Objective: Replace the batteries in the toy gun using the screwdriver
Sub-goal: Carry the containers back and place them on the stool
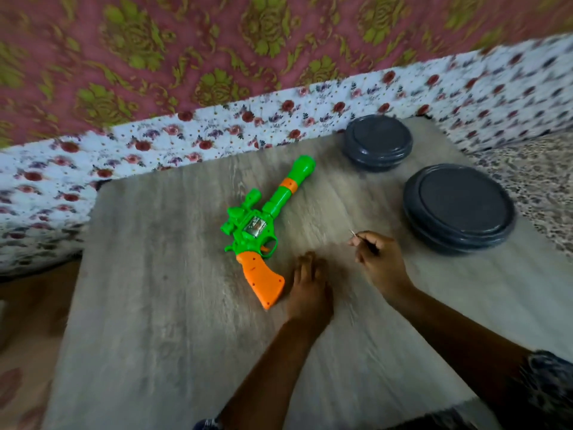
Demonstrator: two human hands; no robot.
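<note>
A green toy gun [263,218] with an orange grip lies flat on the wooden table [155,290], its barrel pointing to the far right. My left hand [308,287] rests on the table just right of the orange grip, fingers fairly straight, not holding anything I can see. My right hand [376,259] hovers further right and pinches a thin screwdriver [362,240]; its metal tip sticks out past my fingers towards the far left. No batteries are in sight.
Two dark grey round lidded containers stand on the table, one at the far edge [376,142] and a larger one at the right [459,206]. A floral sheet [217,131] borders the table's far side and left.
</note>
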